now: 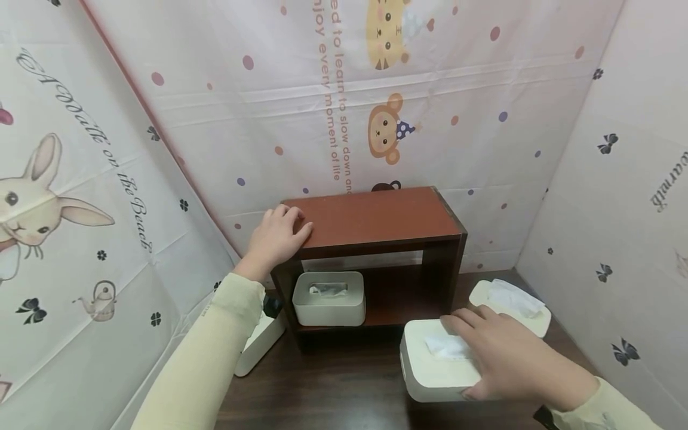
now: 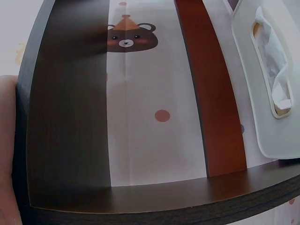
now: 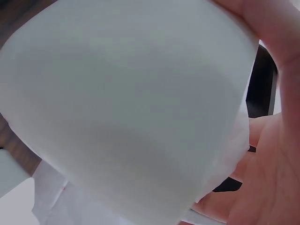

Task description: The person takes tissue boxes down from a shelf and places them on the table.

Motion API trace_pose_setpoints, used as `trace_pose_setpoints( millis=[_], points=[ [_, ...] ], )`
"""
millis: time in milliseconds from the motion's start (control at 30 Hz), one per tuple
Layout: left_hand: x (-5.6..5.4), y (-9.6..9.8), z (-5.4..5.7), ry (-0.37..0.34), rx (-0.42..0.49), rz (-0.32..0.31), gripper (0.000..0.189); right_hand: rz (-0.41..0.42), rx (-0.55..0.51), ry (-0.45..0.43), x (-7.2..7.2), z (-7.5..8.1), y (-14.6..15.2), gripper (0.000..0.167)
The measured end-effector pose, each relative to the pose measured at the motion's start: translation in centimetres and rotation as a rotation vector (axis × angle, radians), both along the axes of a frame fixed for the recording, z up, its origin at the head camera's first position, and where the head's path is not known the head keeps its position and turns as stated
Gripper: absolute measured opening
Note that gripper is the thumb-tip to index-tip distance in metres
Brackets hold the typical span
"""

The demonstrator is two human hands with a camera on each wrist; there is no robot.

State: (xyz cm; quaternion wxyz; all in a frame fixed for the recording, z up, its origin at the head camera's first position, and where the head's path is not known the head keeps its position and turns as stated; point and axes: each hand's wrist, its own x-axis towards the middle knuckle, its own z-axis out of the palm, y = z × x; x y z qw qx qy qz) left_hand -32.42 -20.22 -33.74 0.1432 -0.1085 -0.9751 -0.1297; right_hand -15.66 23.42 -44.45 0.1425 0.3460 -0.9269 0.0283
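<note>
My left hand (image 1: 276, 233) rests on the left end of the reddish-brown top of a small wooden shelf (image 1: 371, 218). In the left wrist view, part of that hand (image 2: 8, 150) shows beside the dark shelf panel. My right hand (image 1: 500, 352) grips a white tissue box (image 1: 441, 373) from above, thumb on its near side and fingers over the far edge. A tissue sticks out of its top. The right wrist view is mostly filled by a plain side of this box (image 3: 126, 112). Inside the shelf, at the left, sits another tissue box (image 1: 330, 310).
Behind my right hand, right of the shelf, lies a third tissue box (image 1: 478, 292) with tissue showing. A white box (image 1: 260, 343) stands left of the shelf, partly hidden by my left sleeve. All stand on a dark wooden surface (image 1: 322, 388) enclosed by printed cloth walls (image 1: 215, 119).
</note>
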Motion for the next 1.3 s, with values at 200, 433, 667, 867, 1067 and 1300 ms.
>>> trace_pose_setpoints(
  millis=[200,433,667,867,1067,1300],
  points=[
    [0.0,-0.1,-0.1,-0.003,0.003,0.004,0.049,-0.038,-0.017,0.047,0.8,-0.9,1.9,0.115],
    [-0.2,-0.1,-0.5,-0.006,-0.008,0.006,0.051,-0.079,-0.037,0.066,1.6,-2.5,3.9,0.113],
    [-0.2,0.3,-0.4,-0.002,-0.005,0.000,0.049,-0.150,-0.051,0.082,1.8,-4.5,6.0,0.111],
    [0.0,0.5,-0.2,-0.006,0.003,0.006,0.046,-0.193,-0.054,0.042,1.2,-6.4,7.3,0.113],
    [-0.1,0.4,-0.2,0.001,-0.003,0.009,0.047,-0.255,-0.049,-0.037,0.1,-8.4,8.2,0.113],
    [-0.1,0.0,-0.2,-0.002,0.013,0.014,0.048,-0.296,-0.035,-0.094,-1.7,-10.4,8.9,0.110]
  ],
)
